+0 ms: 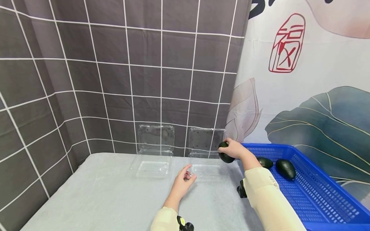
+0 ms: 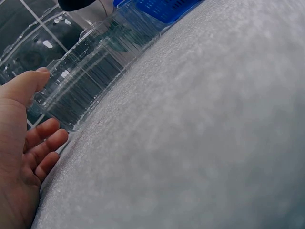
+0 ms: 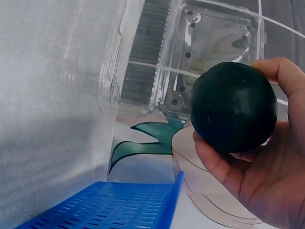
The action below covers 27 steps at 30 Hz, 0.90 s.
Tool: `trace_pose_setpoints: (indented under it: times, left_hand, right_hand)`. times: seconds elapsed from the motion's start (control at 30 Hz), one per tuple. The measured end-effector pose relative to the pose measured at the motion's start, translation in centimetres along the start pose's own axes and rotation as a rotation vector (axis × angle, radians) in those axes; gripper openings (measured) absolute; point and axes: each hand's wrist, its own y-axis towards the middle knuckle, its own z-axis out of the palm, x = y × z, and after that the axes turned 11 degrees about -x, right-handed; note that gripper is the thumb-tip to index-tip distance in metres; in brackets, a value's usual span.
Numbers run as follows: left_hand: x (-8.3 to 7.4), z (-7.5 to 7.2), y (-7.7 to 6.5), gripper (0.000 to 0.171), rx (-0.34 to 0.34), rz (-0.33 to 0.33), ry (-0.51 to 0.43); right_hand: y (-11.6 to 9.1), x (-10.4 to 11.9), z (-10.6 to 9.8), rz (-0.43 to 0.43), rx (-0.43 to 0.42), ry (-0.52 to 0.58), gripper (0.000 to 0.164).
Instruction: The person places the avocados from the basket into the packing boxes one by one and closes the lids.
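Over by the right clear box [image 1: 205,166], right hand [image 1: 235,149] gripping an avocado [image 1: 224,154], left hand [image 1: 182,183] kinda loosely open.

The right container [image 1: 203,152] stands between left container [image 1: 154,152] and basket [image 1: 312,195].

Dark-green fruit [image 3: 233,107] — white-gridded grey backdrop [image 1: 145,80]

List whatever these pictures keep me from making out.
Head view: left end of the avocado nearest the right sleeve, hidden by the right forearm.
Head view: lettering on that sleeve, too small to read.
Head view: near corner of the blue basket, cut off by the frame's edge.
Left wrist view: whether the left hand touches the clear clamshell; its thumb overlaps it.
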Motion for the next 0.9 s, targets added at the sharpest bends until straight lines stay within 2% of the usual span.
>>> trace_pose_setpoints:
  times: [0.7,0.9]
  left_hand:
    - [-0.1,-0.1,-0.2,0.051,-0.003,0.003,-0.004]
    - [-0.1,-0.1,-0.2,0.050,-0.006,0.029,-0.009]
  right_hand:
    - [-0.3,0.4,2.0,0.049,0.007,-0.006,0.060]
    - [-0.2,0.3,2.8,0.022,-0.013,-0.053,0.061]
